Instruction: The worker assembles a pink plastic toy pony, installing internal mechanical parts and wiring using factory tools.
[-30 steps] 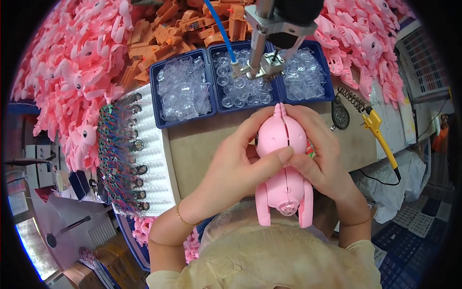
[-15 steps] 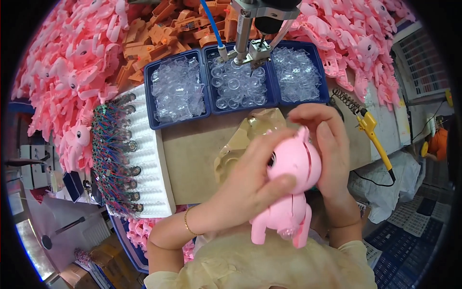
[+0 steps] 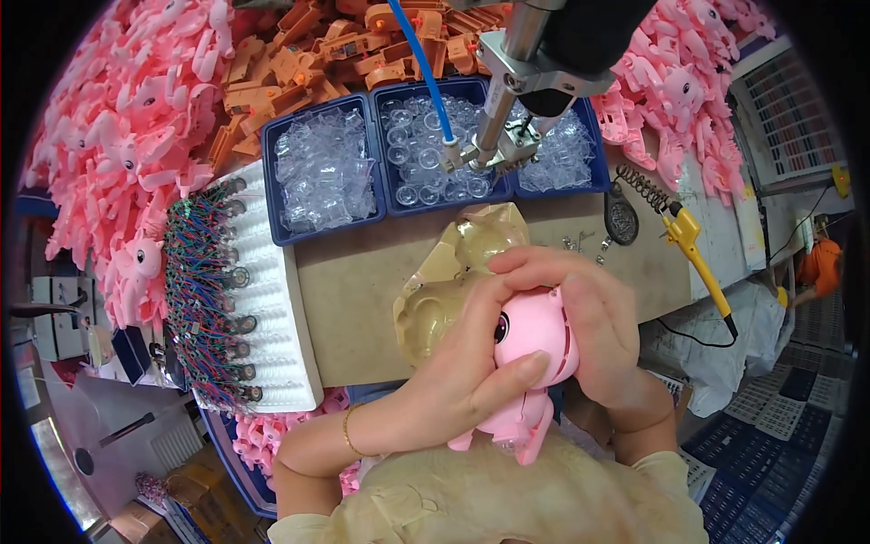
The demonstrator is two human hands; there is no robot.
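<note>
Clasped between my left hand (image 3: 464,374) and right hand (image 3: 605,334), the pink toy (image 3: 533,334) is right of the tan mould (image 3: 437,269) and nearer me, its head seam (image 3: 568,346) showing as a dark line that, in my judgement, calls for even pressure from both palms.

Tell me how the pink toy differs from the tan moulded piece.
The pink toy bulges outward; the tan moulded piece has hollows. The toy is in the left hand, the right hand alongside; the moulded piece lies on the tabletop. Both have curved shapes.
</note>
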